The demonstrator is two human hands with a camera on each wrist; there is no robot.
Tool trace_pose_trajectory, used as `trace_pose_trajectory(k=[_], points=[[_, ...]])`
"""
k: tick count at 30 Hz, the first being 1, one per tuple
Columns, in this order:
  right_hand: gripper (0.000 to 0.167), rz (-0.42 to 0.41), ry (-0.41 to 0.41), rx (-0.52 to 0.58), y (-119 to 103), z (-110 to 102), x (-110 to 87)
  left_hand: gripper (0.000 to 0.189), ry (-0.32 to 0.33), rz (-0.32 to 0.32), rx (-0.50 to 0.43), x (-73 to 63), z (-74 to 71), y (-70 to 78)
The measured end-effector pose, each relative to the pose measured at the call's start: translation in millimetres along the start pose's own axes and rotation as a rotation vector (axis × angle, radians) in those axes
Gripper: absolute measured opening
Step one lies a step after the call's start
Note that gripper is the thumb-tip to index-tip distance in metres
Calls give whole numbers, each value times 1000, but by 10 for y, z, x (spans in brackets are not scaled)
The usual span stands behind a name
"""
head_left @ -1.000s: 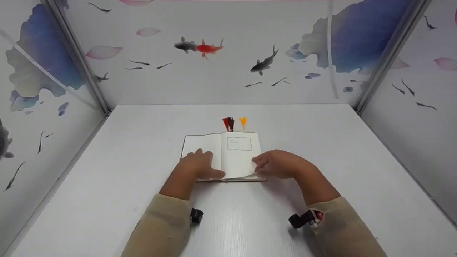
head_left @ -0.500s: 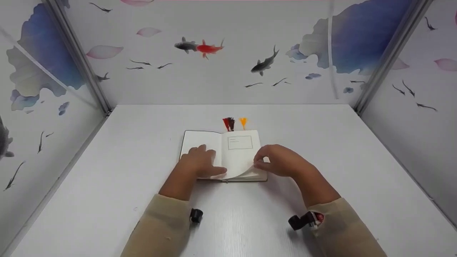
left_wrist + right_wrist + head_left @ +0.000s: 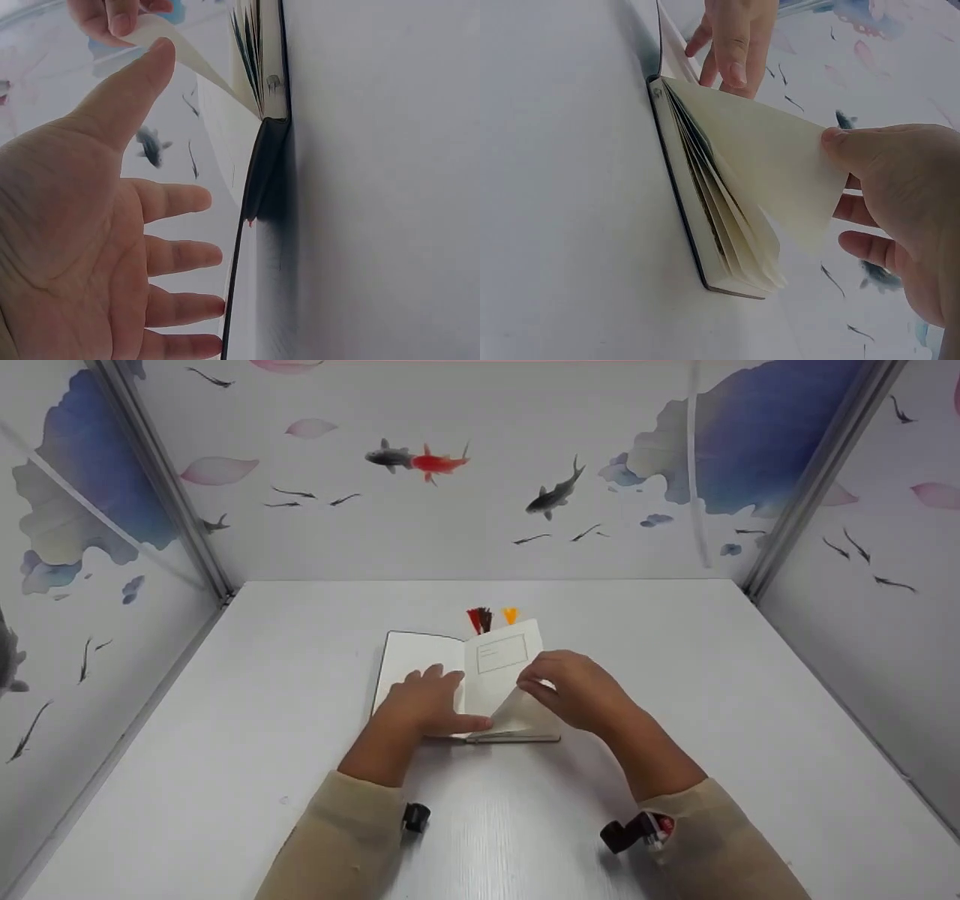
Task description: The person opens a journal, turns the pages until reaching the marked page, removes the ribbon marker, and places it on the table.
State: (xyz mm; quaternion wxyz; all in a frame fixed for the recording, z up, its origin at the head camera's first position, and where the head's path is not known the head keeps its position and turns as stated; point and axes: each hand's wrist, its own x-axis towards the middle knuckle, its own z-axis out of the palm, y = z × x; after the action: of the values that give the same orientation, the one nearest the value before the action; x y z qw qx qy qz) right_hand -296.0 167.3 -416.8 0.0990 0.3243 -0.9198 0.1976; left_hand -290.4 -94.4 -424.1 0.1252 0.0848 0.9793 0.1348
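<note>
An open notebook [image 3: 419,652] with a dark cover lies on the white table. Its right-hand page [image 3: 501,688], printed with a small box, is lifted and bent upward. My right hand [image 3: 574,686] pinches that page near its outer edge; in the right wrist view the thumb lies on the raised page [image 3: 772,154], over the fanned leaves below. My left hand [image 3: 429,705] rests on the left-hand page with its fingers spread and straight, thumb reaching past the spine. In the left wrist view the left fingers [image 3: 184,255] extend toward the cover's edge.
Red, dark brown and yellow tassels [image 3: 511,616] stick out beyond the notebook's far edge. White panels [image 3: 480,532] painted with fish and petals enclose the table at the back and both sides. Each wrist carries a small black camera [image 3: 416,817].
My right hand has raised the right-hand page and moved it up and to the left. My left hand has shifted slightly right, its thumb now further across the spine.
</note>
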Motion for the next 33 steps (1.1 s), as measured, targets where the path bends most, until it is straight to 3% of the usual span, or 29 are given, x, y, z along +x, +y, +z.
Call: trace_pose_trajectory(k=[9,19,23,30,33], points=[[10,-193,231,-44,-43,78,17,111,5,-18,-24,-7,31,81],[22,-169,269,-26,-4,69,16,111,72,-2,-33,8,31,92],[41,-73,236,4,53,61,3,113,120,2,-42,36,21,94],[80,270,13,113,204,118,-3,125,234,12,-33,100,8,73],[90,368,-72,153,269,160,-6,128,266,22,-28,108,-5,62]])
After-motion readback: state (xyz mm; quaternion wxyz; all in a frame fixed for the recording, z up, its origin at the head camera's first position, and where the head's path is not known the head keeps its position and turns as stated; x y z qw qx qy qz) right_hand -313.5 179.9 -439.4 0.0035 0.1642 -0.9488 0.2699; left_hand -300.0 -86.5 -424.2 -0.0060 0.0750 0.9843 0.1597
